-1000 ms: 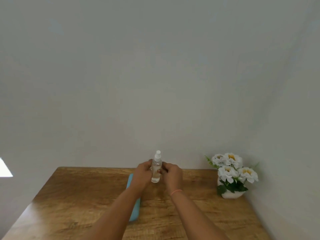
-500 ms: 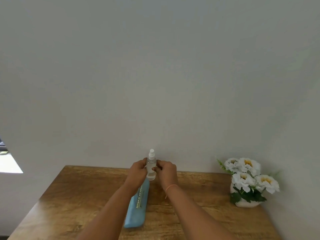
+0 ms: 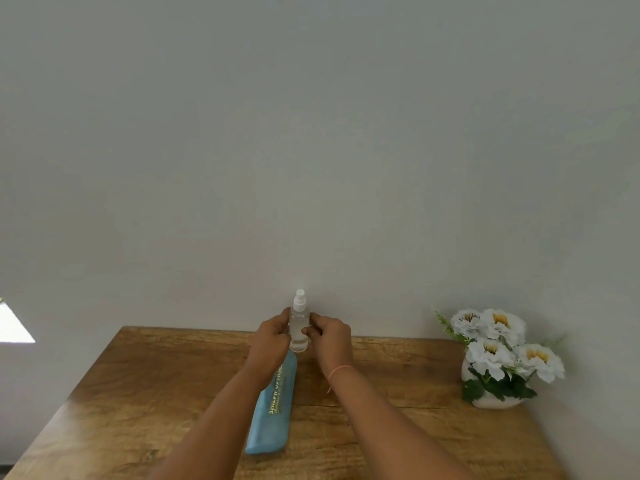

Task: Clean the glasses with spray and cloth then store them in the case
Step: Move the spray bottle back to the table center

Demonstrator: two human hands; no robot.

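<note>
A small clear spray bottle with a white nozzle stands upright near the far edge of the wooden table. My left hand grips its left side and my right hand pinches its right side. A long light-blue glasses case with gold lettering lies on the table below the bottle, partly under my left forearm. No glasses or cloth are in sight.
A white pot of white flowers stands at the table's far right, by the wall. A plain wall rises right behind the table. A bright window patch shows at the left edge.
The view has shifted, so the case now shows to the right of my left arm. Both hands stay on the bottle at the table's far edge.
</note>
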